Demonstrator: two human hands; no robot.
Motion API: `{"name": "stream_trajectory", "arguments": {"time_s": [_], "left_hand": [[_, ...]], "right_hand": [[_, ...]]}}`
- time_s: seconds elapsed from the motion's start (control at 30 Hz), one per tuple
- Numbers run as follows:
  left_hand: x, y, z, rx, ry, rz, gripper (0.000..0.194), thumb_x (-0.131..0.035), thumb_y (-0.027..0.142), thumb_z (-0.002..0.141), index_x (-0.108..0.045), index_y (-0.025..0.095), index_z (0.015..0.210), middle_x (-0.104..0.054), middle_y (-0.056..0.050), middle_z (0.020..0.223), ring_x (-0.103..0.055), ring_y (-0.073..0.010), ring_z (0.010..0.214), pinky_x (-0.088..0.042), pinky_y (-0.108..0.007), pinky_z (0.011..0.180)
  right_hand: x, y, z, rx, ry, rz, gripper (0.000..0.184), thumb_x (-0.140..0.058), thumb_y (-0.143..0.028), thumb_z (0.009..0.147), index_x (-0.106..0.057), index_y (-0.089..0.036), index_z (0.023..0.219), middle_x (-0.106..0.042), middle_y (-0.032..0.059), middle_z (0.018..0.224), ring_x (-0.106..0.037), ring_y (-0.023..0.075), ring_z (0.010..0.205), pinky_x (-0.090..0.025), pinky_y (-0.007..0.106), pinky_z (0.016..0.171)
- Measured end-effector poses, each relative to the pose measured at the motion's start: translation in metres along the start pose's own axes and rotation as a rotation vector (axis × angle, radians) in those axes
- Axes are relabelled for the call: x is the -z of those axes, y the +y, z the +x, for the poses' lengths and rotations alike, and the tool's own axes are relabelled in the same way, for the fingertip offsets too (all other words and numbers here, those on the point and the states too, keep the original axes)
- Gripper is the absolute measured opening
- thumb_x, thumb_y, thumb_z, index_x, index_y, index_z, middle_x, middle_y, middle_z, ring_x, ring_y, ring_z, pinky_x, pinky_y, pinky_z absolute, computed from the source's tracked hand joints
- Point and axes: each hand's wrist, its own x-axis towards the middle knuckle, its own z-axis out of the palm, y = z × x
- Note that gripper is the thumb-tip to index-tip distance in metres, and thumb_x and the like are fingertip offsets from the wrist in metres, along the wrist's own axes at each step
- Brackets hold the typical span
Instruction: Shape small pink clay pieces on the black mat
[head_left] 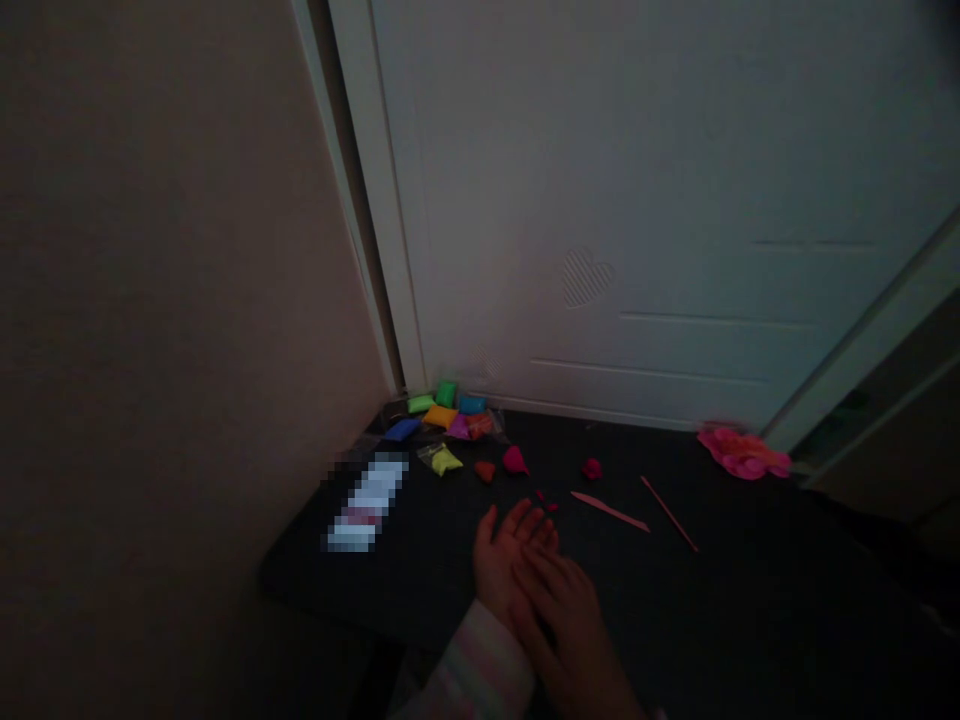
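My left hand (496, 562) is palm up over the front of the dark table, its fingers spread. Across its palm lies my right hand (570, 615), fingers stretched out flat; whatever may be between the palms is hidden. Just beyond the fingertips are small pink bits (548, 502), apparently modelling clay. Farther back sit a pink clay lump (514, 460) with a pointed end, an orange-brown lump (485, 471) and a round pink lump (592, 469). To the right of my hands lie a pink clay knife (611, 511) and a thin pink stick (670, 514).
Several coloured clay packets (440, 416) are heaped at the back left, with a yellow packet (445, 460) in front. A blurred bright phone-like rectangle (369, 505) lies on the left. A pink petalled shape (742, 453) rests at the back right. A white door (600, 180) stands behind the table.
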Motion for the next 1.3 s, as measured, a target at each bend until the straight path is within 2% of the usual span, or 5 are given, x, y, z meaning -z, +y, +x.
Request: {"name": "stream_trajectory", "arguments": {"time_s": [0.5, 0.67, 0.83, 1.03, 1.3], "left_hand": [[-0.0013, 0.0013, -0.0006, -0.002, 0.014, 0.041, 0.033, -0.043, 0.040, 0.079, -0.058, 0.010, 0.083, -0.064, -0.008, 0.069, -0.061, -0.0185, 0.065, -0.042, -0.034, 0.075], [0.0002, 0.0000, 0.0001, 0.032, -0.020, 0.066, 0.035, -0.042, 0.041, 0.079, -0.058, 0.010, 0.084, -0.065, -0.008, 0.071, -0.061, -0.0189, 0.068, -0.042, -0.035, 0.078], [0.0010, 0.0019, -0.0006, 0.028, -0.046, 0.046, 0.036, -0.040, 0.041, 0.080, -0.059, 0.010, 0.083, -0.065, -0.008, 0.071, -0.061, -0.0187, 0.069, -0.042, -0.034, 0.077], [0.0009, 0.0001, -0.0011, 0.026, -0.044, 0.070, 0.036, -0.043, 0.041, 0.079, -0.059, 0.009, 0.085, -0.065, -0.009, 0.074, -0.061, -0.0189, 0.070, -0.041, -0.035, 0.078], [0.0012, 0.0015, 0.0003, 0.032, -0.031, 0.054, 0.034, -0.042, 0.040, 0.079, -0.059, 0.010, 0.083, -0.065, -0.008, 0.071, -0.061, -0.0181, 0.068, -0.042, -0.034, 0.077]], "right_hand": [[0.0071, -0.0046, 0.0008, -0.017, -0.055, 0.031, 0.040, -0.044, -0.036, 0.083, -0.044, -0.031, 0.122, -0.048, 0.0029, 0.127, -0.044, 0.0233, 0.115, -0.040, 0.045, 0.091], [0.0056, -0.0053, 0.0010, -0.040, -0.081, 0.022, 0.046, -0.041, -0.038, 0.084, -0.034, -0.030, 0.129, -0.043, 0.0036, 0.131, -0.040, 0.0244, 0.119, -0.038, 0.047, 0.092], [0.0047, -0.0038, 0.0000, -0.048, -0.048, 0.024, 0.038, -0.043, -0.036, 0.083, -0.046, -0.029, 0.121, -0.048, 0.0041, 0.127, -0.042, 0.0243, 0.116, -0.038, 0.047, 0.092], [0.0087, -0.0072, 0.0017, -0.014, -0.040, 0.049, 0.045, -0.045, -0.034, 0.082, -0.039, -0.029, 0.126, -0.046, 0.0047, 0.128, -0.043, 0.0250, 0.116, -0.040, 0.047, 0.091], [0.0090, -0.0060, 0.0002, -0.005, -0.010, 0.077, 0.037, -0.045, -0.033, 0.083, -0.047, -0.030, 0.119, -0.047, 0.0033, 0.127, -0.042, 0.0223, 0.117, -0.039, 0.044, 0.093]]}}
